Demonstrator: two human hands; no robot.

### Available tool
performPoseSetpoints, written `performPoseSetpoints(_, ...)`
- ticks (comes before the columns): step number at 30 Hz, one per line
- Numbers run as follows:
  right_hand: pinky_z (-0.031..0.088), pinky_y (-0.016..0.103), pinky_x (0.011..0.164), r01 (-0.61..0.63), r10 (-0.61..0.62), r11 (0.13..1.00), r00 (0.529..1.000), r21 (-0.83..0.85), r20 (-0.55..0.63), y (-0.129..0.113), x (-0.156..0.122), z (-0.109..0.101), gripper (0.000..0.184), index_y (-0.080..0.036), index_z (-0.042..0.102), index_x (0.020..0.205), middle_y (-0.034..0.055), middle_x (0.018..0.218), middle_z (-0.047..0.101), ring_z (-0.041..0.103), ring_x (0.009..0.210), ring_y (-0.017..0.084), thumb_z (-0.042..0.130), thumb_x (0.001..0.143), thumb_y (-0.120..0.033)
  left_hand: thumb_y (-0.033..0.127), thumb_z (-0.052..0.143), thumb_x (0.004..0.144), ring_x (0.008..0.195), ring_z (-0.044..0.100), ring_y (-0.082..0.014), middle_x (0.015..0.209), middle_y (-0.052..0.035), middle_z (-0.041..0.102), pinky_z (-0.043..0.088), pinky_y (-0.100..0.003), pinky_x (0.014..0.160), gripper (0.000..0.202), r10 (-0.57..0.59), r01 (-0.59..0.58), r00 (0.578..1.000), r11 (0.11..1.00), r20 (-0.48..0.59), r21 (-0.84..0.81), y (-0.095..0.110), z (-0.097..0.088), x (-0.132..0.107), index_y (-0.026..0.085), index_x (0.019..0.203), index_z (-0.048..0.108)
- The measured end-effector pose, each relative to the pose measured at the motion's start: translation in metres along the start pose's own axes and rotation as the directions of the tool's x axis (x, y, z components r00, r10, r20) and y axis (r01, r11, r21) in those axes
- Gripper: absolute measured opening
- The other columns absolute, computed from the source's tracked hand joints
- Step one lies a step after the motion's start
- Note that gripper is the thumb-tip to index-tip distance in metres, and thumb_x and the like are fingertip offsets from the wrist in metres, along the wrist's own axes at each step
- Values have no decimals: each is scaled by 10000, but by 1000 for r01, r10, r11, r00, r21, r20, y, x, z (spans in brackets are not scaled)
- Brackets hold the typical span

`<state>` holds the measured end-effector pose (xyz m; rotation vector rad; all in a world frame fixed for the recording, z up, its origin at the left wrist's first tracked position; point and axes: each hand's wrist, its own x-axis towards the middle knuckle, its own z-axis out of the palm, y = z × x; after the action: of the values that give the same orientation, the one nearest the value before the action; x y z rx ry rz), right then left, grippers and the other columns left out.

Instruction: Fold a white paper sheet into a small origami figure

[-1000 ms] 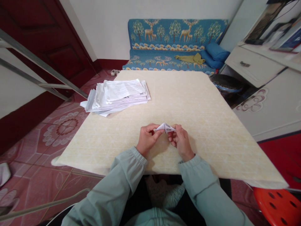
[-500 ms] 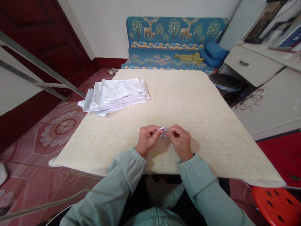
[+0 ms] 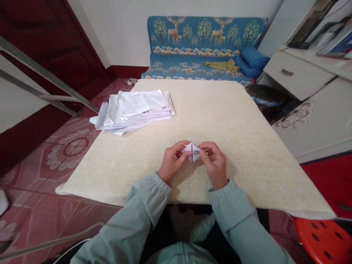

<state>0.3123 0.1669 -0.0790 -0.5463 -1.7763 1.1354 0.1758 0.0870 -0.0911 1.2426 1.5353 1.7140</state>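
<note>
One small folded paper [image 3: 194, 151] is over the near half of the table [image 3: 217, 117], its sides pinched between thumb and fingers by the left hand [image 3: 171, 162] and right hand [image 3: 216, 164]; a paper stack [image 3: 140, 109] lies at the table's far left

Table [image 3: 214, 113] covered by a cream, faintly patterned cloth [image 3: 255, 157], stretching beyond the left grip [image 3: 172, 161] and right grip [image 3: 216, 163]. Ahead and left of both, an uneven stack of white papers [image 3: 140, 106] partly overhangs the edge.
</note>
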Motion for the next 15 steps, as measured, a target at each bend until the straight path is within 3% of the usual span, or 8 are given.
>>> performPoseSetpoints(3,444,272,635,20,-20,1000,1000,-16,-18,-1,1,-1,41,-218,611,872,28,919,579,567,839,159,574,855,-220,356,619,834,661,616,-135,839,-38,675,504,-206,539,348,-39,40,999,998,30,-52,5,-2,-1,190,1139,601)
performPoseSetpoints(7,442,267,620,32,-34,999,998,-45,-45,0,1,-1,56,-218,622,852,25,908,585,571,844,159,579,845,-184,375,523,890,686,601,-139,832,-39,651,538,-220,538,294,-45,44,999,997,-12,-59,9,-4,-2,189,1092,627)
performPoseSetpoints(15,472,267,622,57,-60,993,998,-100,-28,-2,0,-2,79,-214,637,852,28,917,595,582,850,158,592,827,-155,343,607,839,811,648,-175,914,-69,691,562,-234,589,250,-90,84,996,981,-29,-176,8,-4,-1,168,1015,635)
